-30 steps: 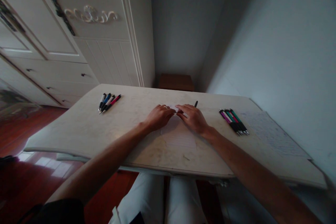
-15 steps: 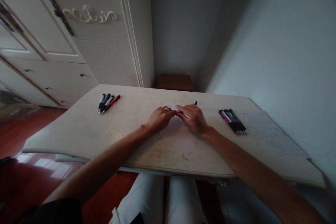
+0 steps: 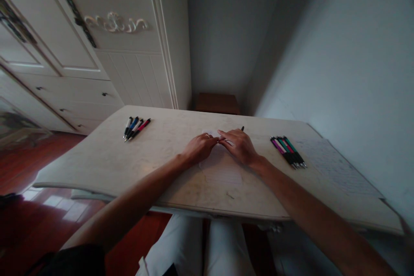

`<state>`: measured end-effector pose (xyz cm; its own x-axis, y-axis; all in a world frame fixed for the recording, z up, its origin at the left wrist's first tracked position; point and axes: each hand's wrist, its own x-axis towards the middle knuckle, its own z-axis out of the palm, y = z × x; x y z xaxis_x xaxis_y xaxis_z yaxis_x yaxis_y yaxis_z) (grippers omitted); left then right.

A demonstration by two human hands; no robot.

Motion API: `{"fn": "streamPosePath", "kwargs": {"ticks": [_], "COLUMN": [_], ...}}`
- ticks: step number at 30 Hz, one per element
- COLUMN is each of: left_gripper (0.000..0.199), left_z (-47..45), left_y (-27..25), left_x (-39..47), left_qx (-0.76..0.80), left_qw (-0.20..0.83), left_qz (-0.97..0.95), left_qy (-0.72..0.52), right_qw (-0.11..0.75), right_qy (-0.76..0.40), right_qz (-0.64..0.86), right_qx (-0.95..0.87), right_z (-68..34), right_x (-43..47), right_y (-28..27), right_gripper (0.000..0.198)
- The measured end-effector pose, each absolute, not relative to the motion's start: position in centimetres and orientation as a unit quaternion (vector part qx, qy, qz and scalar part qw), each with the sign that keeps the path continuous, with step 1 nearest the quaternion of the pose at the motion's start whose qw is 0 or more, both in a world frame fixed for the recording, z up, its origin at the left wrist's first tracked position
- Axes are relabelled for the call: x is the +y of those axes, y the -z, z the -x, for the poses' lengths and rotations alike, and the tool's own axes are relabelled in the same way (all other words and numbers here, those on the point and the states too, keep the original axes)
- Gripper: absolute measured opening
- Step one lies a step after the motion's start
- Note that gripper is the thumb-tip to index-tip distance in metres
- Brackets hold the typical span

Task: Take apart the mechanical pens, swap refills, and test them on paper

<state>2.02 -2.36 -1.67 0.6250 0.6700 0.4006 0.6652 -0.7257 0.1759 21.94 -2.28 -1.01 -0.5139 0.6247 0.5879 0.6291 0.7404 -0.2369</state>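
Observation:
My right hand point(image 3: 237, 142) is closed around a pen point(image 3: 242, 128), whose dark end sticks out past the knuckles. The fingers cover most of its barrel. Meeting it from the other side, my left hand point(image 3: 199, 146) has its thumb and fingers pinched at the pen's front end; the exact part between them is too small to make out. A ring shows on one left finger. Beneath both hands lies a lined sheet of paper point(image 3: 223, 174), partly covered by them.
Several pens point(image 3: 136, 128) lie fanned at the table's far left. Another row of pens point(image 3: 288, 152) lies to the right, beside a written sheet point(image 3: 336, 166) by the wall. The pale table point(image 3: 106, 159) has a small mark near its front edge. White cabinets point(image 3: 129, 69) stand behind.
Both hands stay together at the pen over the paper, with barely any finger movement. The whole view has shifted slightly.

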Motion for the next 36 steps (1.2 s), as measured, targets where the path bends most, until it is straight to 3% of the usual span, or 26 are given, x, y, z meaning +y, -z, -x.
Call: {"fn": "streamPosePath", "kwargs": {"ticks": [13, 21, 29, 36], "left_gripper": [0.025, 0.024, 0.027, 0.029], "left_z": [-1.9, -1.6, -1.3, -1.2], "left_y": [1.7, 1.4, 1.2, 1.2], "left_x": [-1.8, -1.9, -1.8, -1.8], "left_qx": [0.369, 0.385, 0.401, 0.414], "left_qw": [0.028, 0.054, 0.085, 0.105], "left_qz": [-0.888, -0.878, -0.869, -0.863], "left_qy": [-0.272, -0.278, -0.277, -0.269], "right_qw": [0.369, 0.418, 0.482, 0.405], "right_qy": [0.008, 0.021, 0.069, 0.048], "right_qz": [0.327, 0.322, 0.424, 0.516], "right_qx": [-0.870, -0.849, -0.764, -0.753], "right_z": [-21.9, -23.0, -25.7, -27.3], "right_x": [-2.3, -2.2, -1.1, 0.0], "right_y": [1.0, -0.2, -1.7, -0.5], "right_gripper": [0.031, 0.043, 0.028, 0.026]}}
